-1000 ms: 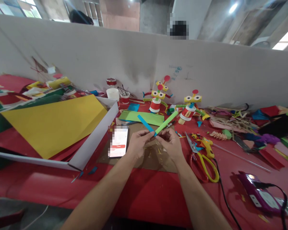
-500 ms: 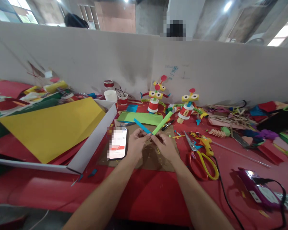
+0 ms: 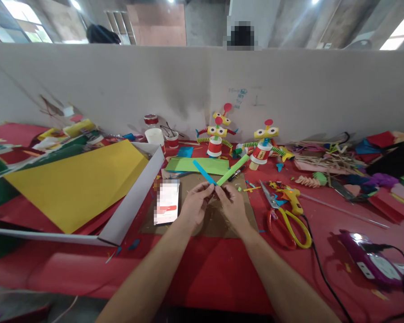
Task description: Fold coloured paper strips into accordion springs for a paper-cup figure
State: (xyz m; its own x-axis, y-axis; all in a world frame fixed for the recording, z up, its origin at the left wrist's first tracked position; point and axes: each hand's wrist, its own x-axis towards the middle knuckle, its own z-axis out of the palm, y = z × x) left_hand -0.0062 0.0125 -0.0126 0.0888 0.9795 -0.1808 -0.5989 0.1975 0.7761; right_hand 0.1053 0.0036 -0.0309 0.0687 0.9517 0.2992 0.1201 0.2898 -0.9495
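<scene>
Both forearms come in from the near edge and converge; left hand (image 3: 195,205) and right hand (image 3: 233,205) nearly meet, thumbs on top, other fingers (image 3: 208,191) curled under and partly hidden. Both sets are pinching at the joint of two paper strips: blue strip (image 3: 204,172) runs away and left from the fingertips, green strip (image 3: 234,170) away and right, together a V with its point in the grip. Exact split of the hold between hands: can't tell. Hands are over brown cardboard (image 3: 205,229) on the red table (image 3: 218,278); contact with it unclear. Clutter: phone (image 3: 170,206) just left of the left fingers, white box (image 3: 134,197) with yellow sheet (image 3: 84,179) further left. Beyond the fingers, a green sheet (image 3: 188,165) lies crosswise, marker (image 3: 234,175) near the green strip, then cup figures (image 3: 214,147) at the white partition (image 3: 138,85). Right of the fingers: scissors (image 3: 272,203), blades pointing away, glue gun (image 3: 292,201) just past them, purple device (image 3: 366,258) well apart to the near right. Phone and scissors crowd the sides; green sheet crowds the far side.
</scene>
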